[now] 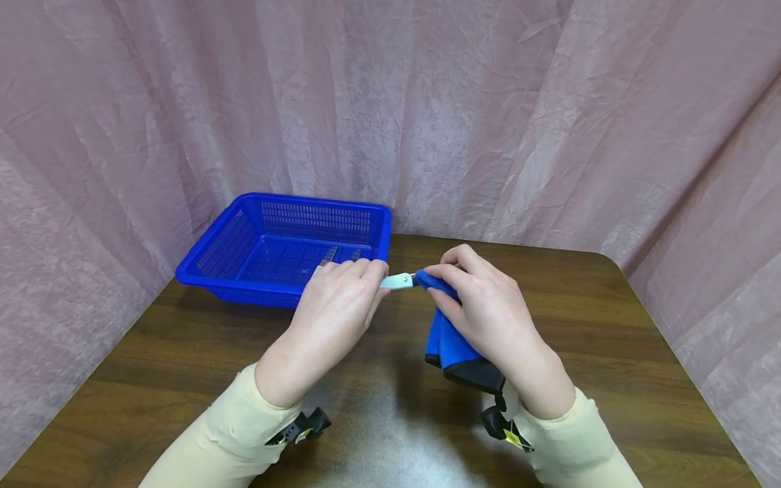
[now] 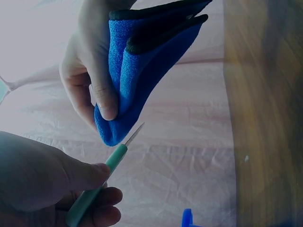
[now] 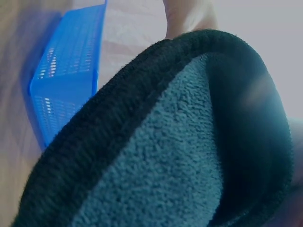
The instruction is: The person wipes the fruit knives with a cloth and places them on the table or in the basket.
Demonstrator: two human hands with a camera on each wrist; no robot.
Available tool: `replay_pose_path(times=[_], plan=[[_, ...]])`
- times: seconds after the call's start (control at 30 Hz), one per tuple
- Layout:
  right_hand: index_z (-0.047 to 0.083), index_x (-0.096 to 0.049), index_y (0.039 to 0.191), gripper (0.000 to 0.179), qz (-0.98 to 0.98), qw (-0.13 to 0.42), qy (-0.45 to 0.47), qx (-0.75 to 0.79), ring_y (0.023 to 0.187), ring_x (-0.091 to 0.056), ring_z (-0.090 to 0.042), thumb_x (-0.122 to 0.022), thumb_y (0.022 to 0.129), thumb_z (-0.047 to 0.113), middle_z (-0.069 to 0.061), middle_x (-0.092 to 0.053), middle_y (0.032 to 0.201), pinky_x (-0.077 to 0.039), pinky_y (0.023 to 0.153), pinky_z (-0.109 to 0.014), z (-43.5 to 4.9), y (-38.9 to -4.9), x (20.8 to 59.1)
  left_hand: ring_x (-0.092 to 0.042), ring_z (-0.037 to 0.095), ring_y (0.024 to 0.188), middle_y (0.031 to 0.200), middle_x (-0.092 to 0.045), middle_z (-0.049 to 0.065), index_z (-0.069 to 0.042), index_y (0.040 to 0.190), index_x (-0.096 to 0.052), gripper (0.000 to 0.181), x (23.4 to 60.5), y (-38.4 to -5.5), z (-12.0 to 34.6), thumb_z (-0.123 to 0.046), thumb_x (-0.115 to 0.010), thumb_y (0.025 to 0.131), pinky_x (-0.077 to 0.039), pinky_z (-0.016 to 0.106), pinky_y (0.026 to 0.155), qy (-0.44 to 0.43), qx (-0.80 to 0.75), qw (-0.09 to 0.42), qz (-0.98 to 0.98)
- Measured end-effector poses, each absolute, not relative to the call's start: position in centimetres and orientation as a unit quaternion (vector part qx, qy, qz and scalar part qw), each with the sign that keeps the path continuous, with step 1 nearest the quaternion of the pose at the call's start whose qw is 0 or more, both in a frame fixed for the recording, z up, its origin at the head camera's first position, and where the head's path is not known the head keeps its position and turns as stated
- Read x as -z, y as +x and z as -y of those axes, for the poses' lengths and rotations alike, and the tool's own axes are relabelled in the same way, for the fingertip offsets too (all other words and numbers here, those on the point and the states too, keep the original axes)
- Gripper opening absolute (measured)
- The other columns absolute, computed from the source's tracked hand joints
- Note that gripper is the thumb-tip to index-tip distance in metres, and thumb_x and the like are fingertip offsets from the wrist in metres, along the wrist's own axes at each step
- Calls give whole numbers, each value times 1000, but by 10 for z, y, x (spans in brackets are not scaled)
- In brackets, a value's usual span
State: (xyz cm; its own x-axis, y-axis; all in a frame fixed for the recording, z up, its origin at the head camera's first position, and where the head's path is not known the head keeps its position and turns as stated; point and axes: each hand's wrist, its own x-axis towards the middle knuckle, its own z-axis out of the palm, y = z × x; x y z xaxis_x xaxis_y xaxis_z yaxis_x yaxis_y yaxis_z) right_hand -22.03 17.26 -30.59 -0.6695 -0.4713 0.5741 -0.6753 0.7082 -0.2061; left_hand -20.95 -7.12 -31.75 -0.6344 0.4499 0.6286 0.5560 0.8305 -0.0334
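My left hand [image 1: 338, 298] grips a knife by its pale green handle [image 1: 398, 281]. In the left wrist view, the narrow pointed blade [image 2: 134, 134] shows beside a folded blue cloth [image 2: 128, 85] with black edging. My right hand [image 1: 488, 308] pinches that cloth between thumb and fingers at the handle's front end, where the cloth overlaps most of the blade in the head view. The cloth's loose folds hang below the right hand. In the right wrist view, the cloth [image 3: 161, 156] covers much of the frame and hides the knife.
A blue plastic basket [image 1: 244, 293] stands at the back left of the wooden table [image 1: 579, 325]. Inside it lie metal blades [image 1: 329, 255], partly hidden behind my left hand. Pink curtains [image 1: 427, 135] hang close behind the table and along its sides.
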Motion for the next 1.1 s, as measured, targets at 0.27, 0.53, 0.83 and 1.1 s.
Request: replay_pose_path(times=[0.27,0.53,0.83,1.1], plan=[[14,-83,120,23,892,243,323,-203,92,-67,-19,-87,97,16,-2,-65,116,-57,71,-39,-169,-219,307,-57,25,63,74,-54,1,-7,98,-62,24,317,-209,71,-20,-82,102,-42,39,57,-283,83,327,898],[14,-84,120,22,893,241,324,-199,91,-67,-19,-87,98,17,-2,-65,115,-57,71,-39,-168,-220,308,-58,26,63,74,-55,2,-7,98,-61,25,317,-208,70,-20,-82,102,-42,39,57,-284,79,328,897],[12,-84,119,23,895,240,320,-199,91,-68,-20,-88,96,15,-3,-66,115,-57,71,-40,-172,-222,308,-61,28,66,75,-57,2,-8,97,-62,23,317,-208,70,-20,-81,102,-45,42,59,-275,77,319,904],[10,-84,119,24,900,234,306,-205,92,-68,-22,-88,96,14,-5,-67,117,-58,73,-42,-177,-227,308,-59,27,65,75,-55,2,-7,97,-61,23,317,-210,71,-19,-81,102,-43,41,59,-278,79,320,902]])
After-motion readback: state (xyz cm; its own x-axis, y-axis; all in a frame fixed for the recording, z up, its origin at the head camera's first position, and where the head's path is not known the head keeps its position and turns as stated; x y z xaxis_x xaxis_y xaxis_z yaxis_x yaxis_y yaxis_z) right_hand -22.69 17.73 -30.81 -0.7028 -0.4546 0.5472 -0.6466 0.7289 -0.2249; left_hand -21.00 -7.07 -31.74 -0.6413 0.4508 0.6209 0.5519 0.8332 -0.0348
